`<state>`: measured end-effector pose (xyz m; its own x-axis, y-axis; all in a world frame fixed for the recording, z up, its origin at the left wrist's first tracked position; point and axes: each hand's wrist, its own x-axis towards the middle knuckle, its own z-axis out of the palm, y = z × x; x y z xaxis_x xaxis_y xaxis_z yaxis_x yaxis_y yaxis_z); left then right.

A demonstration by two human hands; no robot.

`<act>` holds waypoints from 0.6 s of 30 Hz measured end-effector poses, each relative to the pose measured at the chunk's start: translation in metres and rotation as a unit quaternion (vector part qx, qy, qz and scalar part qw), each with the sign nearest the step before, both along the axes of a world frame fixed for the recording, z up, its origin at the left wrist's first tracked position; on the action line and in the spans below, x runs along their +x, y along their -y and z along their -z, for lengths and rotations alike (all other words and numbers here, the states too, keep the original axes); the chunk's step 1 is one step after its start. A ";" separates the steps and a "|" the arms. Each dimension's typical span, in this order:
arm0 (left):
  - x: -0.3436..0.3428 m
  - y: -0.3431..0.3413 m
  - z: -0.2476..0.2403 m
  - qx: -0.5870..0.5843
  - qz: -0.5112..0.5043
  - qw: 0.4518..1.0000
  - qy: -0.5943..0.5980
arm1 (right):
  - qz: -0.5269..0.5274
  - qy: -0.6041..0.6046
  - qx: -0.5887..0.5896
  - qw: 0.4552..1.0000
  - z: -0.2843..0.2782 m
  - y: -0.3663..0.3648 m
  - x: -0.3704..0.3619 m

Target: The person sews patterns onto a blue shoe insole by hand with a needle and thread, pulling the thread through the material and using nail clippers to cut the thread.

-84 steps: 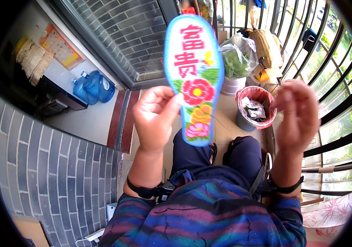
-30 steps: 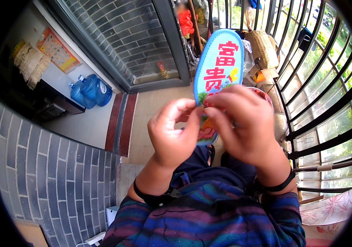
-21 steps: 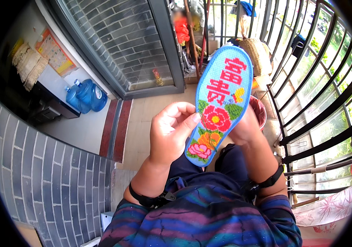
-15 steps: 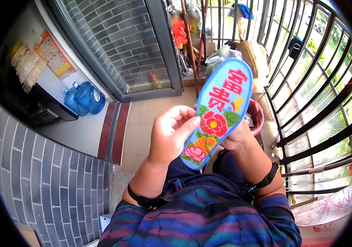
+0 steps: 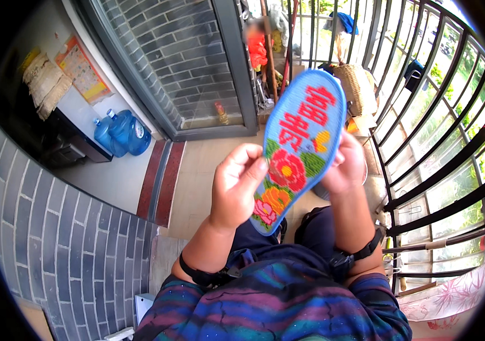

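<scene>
A blue-edged embroidered insole (image 5: 305, 122) is held up in front of me, its wide end away from me and its narrow end above my lap. Red stitched characters fill the wide half; red, orange and pink flowers with green leaves cover the rest. My left hand (image 5: 235, 184) pinches its left edge beside the red flower, thumb on the front. On the opposite edge is my right hand (image 5: 347, 166), slightly blurred, its fingers curled at the rim and partly behind the insole. Whether those fingers also hold a needle or thread cannot be made out.
Black railings (image 5: 424, 119) curve along the right side. A glass door (image 5: 168, 68) stands ahead, with blue water bottles (image 5: 134, 135) beyond its sill at left. A woven basket (image 5: 356, 88) sits at the far right. Grey brick wall (image 5: 78, 238) lines my left.
My right hand has come up and outward along the insole's right edge. The insole has shifted slightly left and turned. A dark thread seen across its flowers before no longer shows clearly.
</scene>
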<state>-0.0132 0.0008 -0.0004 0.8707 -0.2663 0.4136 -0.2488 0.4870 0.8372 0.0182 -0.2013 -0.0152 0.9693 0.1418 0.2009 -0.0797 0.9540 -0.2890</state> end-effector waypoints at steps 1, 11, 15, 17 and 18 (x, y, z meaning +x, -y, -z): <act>0.002 -0.004 -0.001 -0.018 0.015 1.000 0.007 | -0.019 0.044 0.036 0.998 -0.001 0.011 0.002; 0.024 -0.126 -0.009 -0.234 0.224 0.944 -0.059 | 0.348 -0.319 -0.163 0.866 0.140 0.215 0.030; 0.026 -0.131 -0.011 -0.271 0.300 0.911 -0.086 | 0.437 -0.363 -0.176 0.804 0.186 0.314 0.000; 0.018 -0.114 -0.014 -0.306 0.327 0.889 -0.092 | 0.441 -0.361 -0.207 0.795 0.178 0.294 0.009; 0.016 -0.107 -0.015 -0.320 0.341 0.878 -0.103 | 0.435 -0.337 -0.215 0.807 0.166 0.270 0.013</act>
